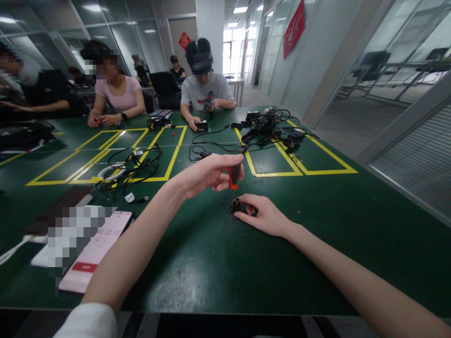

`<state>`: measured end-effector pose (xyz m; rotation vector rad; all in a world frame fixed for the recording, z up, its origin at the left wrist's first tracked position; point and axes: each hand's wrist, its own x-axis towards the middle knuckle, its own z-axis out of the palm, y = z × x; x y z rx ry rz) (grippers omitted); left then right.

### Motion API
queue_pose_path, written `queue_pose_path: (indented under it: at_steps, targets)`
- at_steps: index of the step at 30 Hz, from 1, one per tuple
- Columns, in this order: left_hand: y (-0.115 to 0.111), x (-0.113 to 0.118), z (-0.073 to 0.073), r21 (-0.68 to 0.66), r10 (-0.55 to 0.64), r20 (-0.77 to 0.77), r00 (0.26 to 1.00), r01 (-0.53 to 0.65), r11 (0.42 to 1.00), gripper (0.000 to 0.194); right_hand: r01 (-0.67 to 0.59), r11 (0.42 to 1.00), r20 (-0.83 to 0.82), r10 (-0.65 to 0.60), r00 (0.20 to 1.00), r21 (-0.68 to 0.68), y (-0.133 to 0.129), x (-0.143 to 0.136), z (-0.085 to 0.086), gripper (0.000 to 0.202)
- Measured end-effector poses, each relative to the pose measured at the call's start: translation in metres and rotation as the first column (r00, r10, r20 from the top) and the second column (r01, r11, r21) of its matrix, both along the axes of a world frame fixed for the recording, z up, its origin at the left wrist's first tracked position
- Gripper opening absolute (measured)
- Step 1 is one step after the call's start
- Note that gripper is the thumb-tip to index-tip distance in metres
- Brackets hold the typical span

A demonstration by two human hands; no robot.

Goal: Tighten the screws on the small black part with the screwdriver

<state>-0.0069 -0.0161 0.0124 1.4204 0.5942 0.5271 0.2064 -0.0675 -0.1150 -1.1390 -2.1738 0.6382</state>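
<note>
My left hand [216, 174] is closed round the handle of a black and red screwdriver [234, 177], held upright with its thumb over the top. The thin shaft points down at a small black round part [236, 205] on the green table [197, 263]. Whether the tip touches the part cannot be made out. My right hand [262, 213] pinches that part from the right side, thumb and fingertips against it, holding it at the table surface. The part has a short upright stub and a wider flat base; the fingers hide some of it.
A lit phone [102, 249] lies at the left, beside a dark device [58, 211]. Coiled cables [134, 169] sit beyond them, and a heap of black cables [268, 124] lies at far right. Across the table, a person in grey [207, 94] holds a power tool [208, 102].
</note>
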Motion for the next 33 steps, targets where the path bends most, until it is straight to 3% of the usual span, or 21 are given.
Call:
queue_pose_path:
  at_steps: [10,19,25,33]
  targets:
    - [0.002,-0.0008,0.0026,-0.077,-0.039,0.0,0.999,0.039,0.996,0.039,0.011,1.0,0.004,-0.011,1.0,-0.016,-0.0005,0.0,-0.001,0.019]
    - [-0.0018,-0.0005,0.0022,0.04,0.035,-0.028,0.999,-0.034,0.999,0.044,0.003,1.0,0.012,-0.003,1.0,-0.021,-0.0009,-0.0009,0.0018,0.019]
    - [0.0035,-0.0015,-0.0014,-0.062,-0.032,0.032,0.999,0.034,0.998,0.057,-0.001,1.0,0.006,0.001,1.0,-0.019,-0.0013,-0.0008,0.001,0.019]
    - [0.0018,-0.0004,0.0008,-0.061,-0.037,0.023,0.999,0.039,0.997,0.045,0.007,1.0,0.015,-0.007,1.0,-0.01,-0.0009,-0.001,0.001,0.018]
